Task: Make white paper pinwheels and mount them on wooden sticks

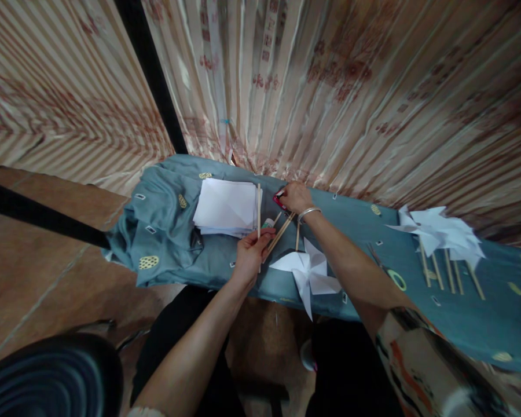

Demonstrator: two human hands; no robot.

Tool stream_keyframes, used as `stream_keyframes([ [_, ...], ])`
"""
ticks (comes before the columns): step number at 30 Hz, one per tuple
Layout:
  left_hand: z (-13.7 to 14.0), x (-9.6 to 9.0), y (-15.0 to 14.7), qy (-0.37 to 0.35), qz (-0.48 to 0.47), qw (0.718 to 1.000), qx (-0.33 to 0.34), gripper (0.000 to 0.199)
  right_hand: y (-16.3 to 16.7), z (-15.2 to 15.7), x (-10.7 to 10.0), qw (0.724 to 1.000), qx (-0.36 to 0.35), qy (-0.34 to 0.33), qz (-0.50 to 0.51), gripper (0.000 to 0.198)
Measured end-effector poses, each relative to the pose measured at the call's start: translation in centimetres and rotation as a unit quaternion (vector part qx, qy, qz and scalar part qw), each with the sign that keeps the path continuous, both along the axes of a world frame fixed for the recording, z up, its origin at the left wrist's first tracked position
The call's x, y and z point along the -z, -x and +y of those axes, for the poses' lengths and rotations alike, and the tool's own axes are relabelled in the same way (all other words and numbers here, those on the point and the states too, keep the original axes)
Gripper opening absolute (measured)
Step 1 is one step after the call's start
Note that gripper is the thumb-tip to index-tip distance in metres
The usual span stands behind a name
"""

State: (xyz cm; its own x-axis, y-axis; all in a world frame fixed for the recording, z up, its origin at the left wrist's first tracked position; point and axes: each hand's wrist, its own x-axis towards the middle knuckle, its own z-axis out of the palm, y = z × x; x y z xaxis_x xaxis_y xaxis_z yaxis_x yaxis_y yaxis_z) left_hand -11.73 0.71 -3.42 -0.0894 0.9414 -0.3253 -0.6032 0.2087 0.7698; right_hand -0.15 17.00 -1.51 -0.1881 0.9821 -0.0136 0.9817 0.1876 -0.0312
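Observation:
Pinched in my left hand (252,250) is a thin wooden stick (259,202), pointing away from me beside the stack of white paper. My right hand (297,197) reaches to the far side of the cloth, fingers bent together at a small red case (279,200) with something dark on it. What those fingertips grip is hidden. Between the hands lie several loose sticks (279,237) and a white-and-green tube (268,223), partly covered by my left hand. A white paper pinwheel (306,269) on a stick rests below my right wrist.
White paper sheets (228,204) are stacked on the left of the blue-green cloth (165,185). Scissors (395,278) and a pile of paper pinwheels (445,231) on sticks lie to the right. A curtain (260,87) hangs behind; a black stool (47,376) stands lower left.

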Motion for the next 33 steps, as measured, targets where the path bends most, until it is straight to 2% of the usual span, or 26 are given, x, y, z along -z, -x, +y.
stream_keyframes([
  [12, 0.0, -0.2, -0.1, 0.016, -0.023, 1.000, -0.002, 0.018, -0.4, 0.3, 0.3, 1.000, -0.016, 0.005, 0.009, 0.024],
  [21, 0.0, -0.3, -0.1, 0.019, -0.016, 1.000, 0.005, 0.016, -0.4, 0.3, 1.1, 0.999, -0.011, -0.014, 0.037, 0.028],
  [28, 0.0, -0.1, -0.3, 0.015, -0.006, 1.000, 0.010, 0.017, -1.8, 0.5, 1.5, 0.992, -0.001, -0.028, 0.121, 0.026],
  [33, 0.2, -0.1, -0.9, -0.001, -0.006, 1.000, 0.013, 0.023, -3.0, 0.3, 1.8, 0.977, 0.015, -0.020, 0.212, 0.025],
])
